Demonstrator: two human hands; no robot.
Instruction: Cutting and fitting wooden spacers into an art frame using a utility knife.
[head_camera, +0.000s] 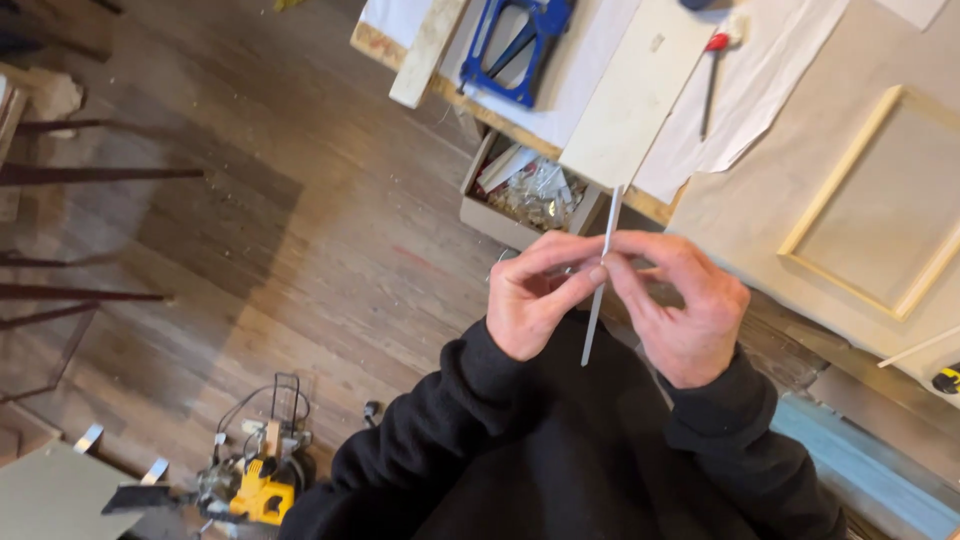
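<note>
One head-worn camera looked steeply down from above the person's chest, close on the hands (620, 300) at mid-frame. The view was tilted: the wooden floor (300, 230) filled the left, the workbench (760, 190) ran across the far right.

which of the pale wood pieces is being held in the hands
The thin white strip, pinched by both hands, left and right. The plank and board lie untouched on the bench.

Left hand (540, 300) and right hand (685, 310) pinch thin white strip (600, 290) upright; possibly small object between fingertips, unclear.
</note>
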